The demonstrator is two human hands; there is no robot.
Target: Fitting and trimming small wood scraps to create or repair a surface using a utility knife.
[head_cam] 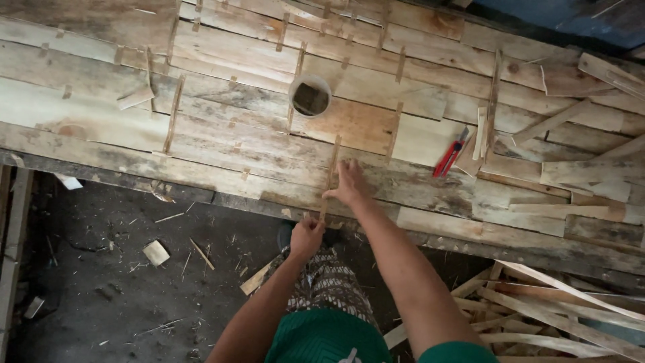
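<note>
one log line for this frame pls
left hand: pinches near end of thin wood strip | right hand: presses strip on plank bench | red cutter: idle, right

Plenty of bare plank (376,124) is left open around the thin wooden strip (330,176). Straight ahead the way is blocked by a round cup (310,95); rightwards, a red cutter (450,153) and piled offcuts (571,175) are parked.

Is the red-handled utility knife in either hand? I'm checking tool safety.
No: the red-handled utility knife lies on the wooden plank bench, apart from both hands on the thin wooden strip.
</note>
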